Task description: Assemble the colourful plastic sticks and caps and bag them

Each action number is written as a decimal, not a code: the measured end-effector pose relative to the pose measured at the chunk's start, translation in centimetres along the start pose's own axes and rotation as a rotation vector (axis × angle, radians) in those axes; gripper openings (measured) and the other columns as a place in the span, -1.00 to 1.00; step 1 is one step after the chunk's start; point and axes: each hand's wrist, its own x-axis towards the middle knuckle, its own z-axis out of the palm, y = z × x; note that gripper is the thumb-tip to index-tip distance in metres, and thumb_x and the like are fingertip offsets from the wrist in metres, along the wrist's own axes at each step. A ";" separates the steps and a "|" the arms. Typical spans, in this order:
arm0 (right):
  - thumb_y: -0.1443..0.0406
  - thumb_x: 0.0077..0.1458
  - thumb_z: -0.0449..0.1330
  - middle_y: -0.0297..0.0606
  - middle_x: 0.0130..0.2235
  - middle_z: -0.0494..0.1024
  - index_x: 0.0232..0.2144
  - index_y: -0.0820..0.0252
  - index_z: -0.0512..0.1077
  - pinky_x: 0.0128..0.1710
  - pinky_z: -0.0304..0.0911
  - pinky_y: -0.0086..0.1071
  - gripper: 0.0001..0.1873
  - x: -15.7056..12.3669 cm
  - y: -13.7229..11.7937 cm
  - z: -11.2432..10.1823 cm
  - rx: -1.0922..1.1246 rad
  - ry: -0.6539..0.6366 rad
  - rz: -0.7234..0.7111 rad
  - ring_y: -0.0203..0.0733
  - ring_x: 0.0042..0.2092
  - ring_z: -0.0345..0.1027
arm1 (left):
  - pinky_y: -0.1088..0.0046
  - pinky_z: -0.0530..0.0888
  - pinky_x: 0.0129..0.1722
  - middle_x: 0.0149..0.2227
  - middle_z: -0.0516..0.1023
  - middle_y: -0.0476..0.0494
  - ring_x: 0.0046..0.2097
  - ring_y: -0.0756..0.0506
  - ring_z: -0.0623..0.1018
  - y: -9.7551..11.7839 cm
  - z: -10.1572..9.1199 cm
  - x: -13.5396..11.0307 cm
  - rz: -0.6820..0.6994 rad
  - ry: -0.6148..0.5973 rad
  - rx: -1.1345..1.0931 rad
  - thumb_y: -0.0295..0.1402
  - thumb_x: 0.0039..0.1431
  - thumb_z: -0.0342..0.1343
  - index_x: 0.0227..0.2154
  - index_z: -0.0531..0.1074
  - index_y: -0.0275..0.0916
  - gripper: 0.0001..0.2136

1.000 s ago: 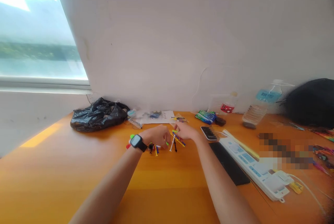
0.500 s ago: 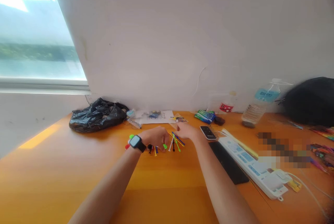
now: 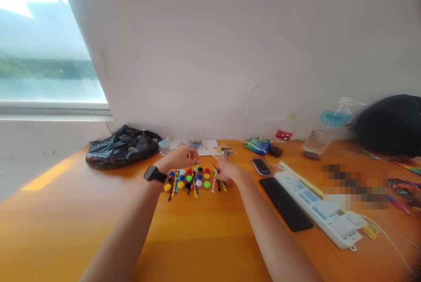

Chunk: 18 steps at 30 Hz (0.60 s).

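Observation:
On the wooden table, small round plastic pieces [image 3: 207,184] in red, yellow, green, blue, black and white lie in rows. Coloured plastic arrows [image 3: 177,183] rest across and between them. My left hand [image 3: 181,157], with a dark watch [image 3: 154,174] on its wrist, hovers over the far side of the rows. Its fingers are loosely bent and apart, with nothing seen in them. To the right, my right hand [image 3: 228,170] bends down over a bunch of plastic arrows [image 3: 214,184], fingertips closed at their far ends; the hand partly hides the bunch.
Behind lie a printed paper [image 3: 210,147] and a clear bag of small parts [image 3: 226,152]. A black plastic bag [image 3: 123,148] sits left. A phone [image 3: 262,167], black slab [image 3: 286,205], power strip [image 3: 315,209] and water bottle [image 3: 325,130] stand right.
My left hand has moved up and left, off the round pieces, so the rows and arrows now show. My right hand has come slightly down and nearer, over the right-hand arrows.

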 end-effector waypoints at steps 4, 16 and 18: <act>0.32 -0.10 0.51 -0.29 -0.59 0.52 -0.40 0.14 0.48 -0.41 0.40 -0.25 -0.73 0.5 -0.7 0.9 0.071 -0.002 -0.046 -0.04 -0.49 0.51 | 0.46 0.35 -0.38 -0.40 0.60 -0.12 -0.37 -0.09 0.51 -0.4 -0.9 -0.4 -0.002 0.011 -0.008 -0.18 0.15 0.21 -0.39 0.62 -0.22 -0.79; 0.39 0.11 0.32 -0.01 0.05 0.56 -0.19 0.19 0.55 -0.04 0.33 -0.22 -0.82 0.9 0.3 0.8 -0.050 0.526 -0.178 0.11 0.05 0.47 | 0.45 0.39 -0.36 -0.35 0.64 -0.12 -0.34 -0.10 0.55 0.3 -1.0 -0.4 -0.003 -0.012 0.017 -0.20 0.18 0.18 -0.34 0.62 -0.19 -0.80; 0.38 0.20 0.23 0.03 0.03 0.57 -0.13 0.23 0.53 -0.02 0.32 -0.20 -0.82 1.2 0.4 0.5 -0.047 0.608 -0.157 0.11 0.06 0.45 | 0.44 0.41 -0.34 -0.33 0.64 -0.12 -0.33 -0.11 0.56 0.2 -1.0 -0.3 -0.009 0.017 0.008 -0.18 0.20 0.17 -0.27 0.62 -0.19 -0.78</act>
